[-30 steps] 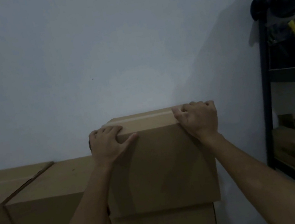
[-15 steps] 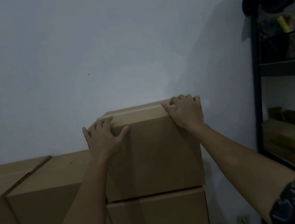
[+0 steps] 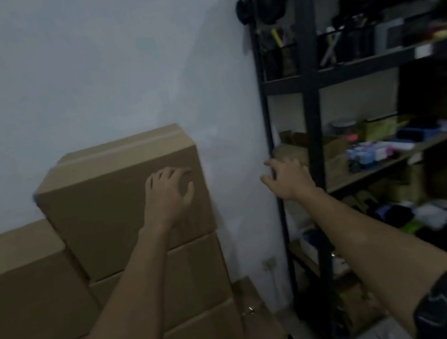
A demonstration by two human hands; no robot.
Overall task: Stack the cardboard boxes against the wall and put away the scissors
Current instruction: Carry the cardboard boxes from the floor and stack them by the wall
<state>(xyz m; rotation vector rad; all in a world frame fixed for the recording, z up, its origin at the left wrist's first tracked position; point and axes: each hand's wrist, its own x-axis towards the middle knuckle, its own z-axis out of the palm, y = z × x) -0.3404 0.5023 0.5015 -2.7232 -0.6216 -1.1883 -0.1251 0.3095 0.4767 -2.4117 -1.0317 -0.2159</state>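
A taped cardboard box (image 3: 108,201) sits on top of a stack of boxes (image 3: 194,279) against the pale wall (image 3: 80,75). My left hand (image 3: 168,192) lies against the top box's front face near its right edge, fingers loosely spread. My right hand (image 3: 288,177) hangs in the air to the right of the stack, fingers spread and holding nothing, close to the black shelf post (image 3: 273,160). A lower box (image 3: 259,327) at the stack's foot has a small shiny object (image 3: 248,311) on it, too dim to identify. No scissors can be made out.
More boxes (image 3: 20,294) stand to the left, lower than the stack. A black metal shelving unit (image 3: 313,93) fills the right side, loaded with pen holders, small boxes and clutter. A wall socket (image 3: 269,264) sits low between stack and shelf.
Both hands have come off the top box's upper edge. The left slid down onto its front face, the right swung right toward the shelf. The view turned right.
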